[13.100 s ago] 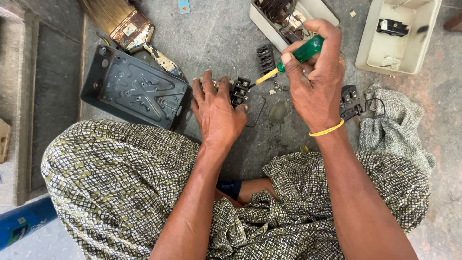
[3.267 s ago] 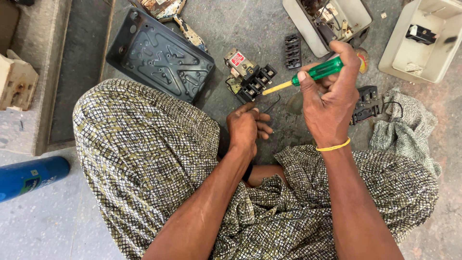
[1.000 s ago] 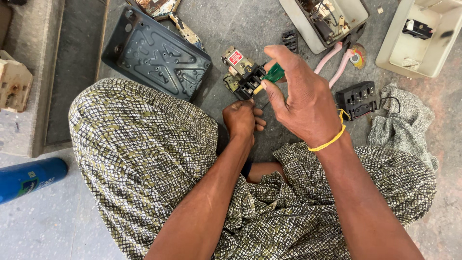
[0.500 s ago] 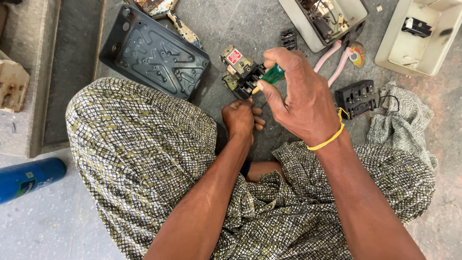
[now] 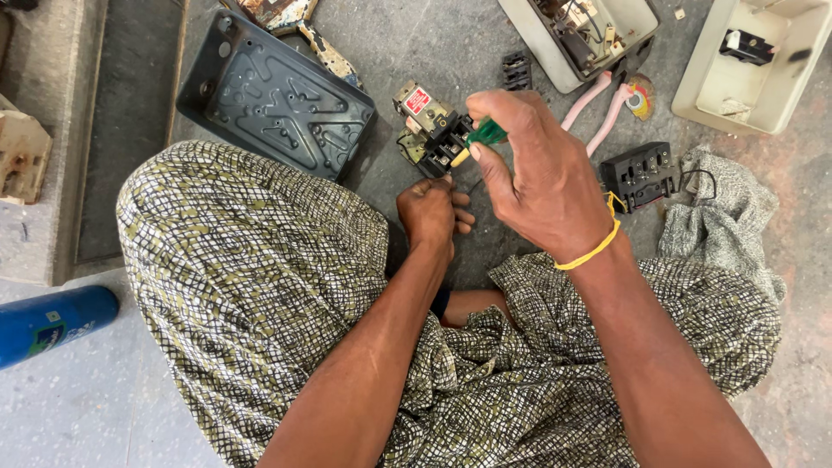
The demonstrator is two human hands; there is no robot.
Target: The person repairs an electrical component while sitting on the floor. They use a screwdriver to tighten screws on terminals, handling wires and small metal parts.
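- While the person sits on the grey floor [image 5: 433,43] with patterned cloth over both knees, the right hand [image 5: 537,186] is closed round a green-handled screwdriver [image 5: 481,136], thumb and fingers pinching the handle, of which only a short green and yellow stretch shows.
- Its tip end points down and to the left into a small black electrical part [image 5: 438,143] with a brass-coloured body and a red label, which lies on the floor just ahead of both hands.
- Just below that part, the left hand [image 5: 431,210] is curled into a loose fist with its fingertips up against the part's near edge; whether it grips anything cannot be told.
- The two hands are close together, the right a little above and beside the left, not touching so far as can be seen.
- A yellow band [image 5: 594,247] circles the right wrist.
- Beyond the left hand, up and to its left, lies a dark moulded plastic cover [image 5: 277,95], hollow side up.
- Beyond the right hand sits an open cream box [image 5: 598,35] with wiring inside; pink-handled pliers [image 5: 598,104] lie beside it.
- Right of the right hand are a black switch block [image 5: 641,173] and a grey cloth [image 5: 728,225], the block's wire reaching onto the cloth.
- Farther out on that side stands a second cream box [image 5: 763,61].
- Well to the left of the left arm, a blue can [image 5: 52,321] lies on its side.
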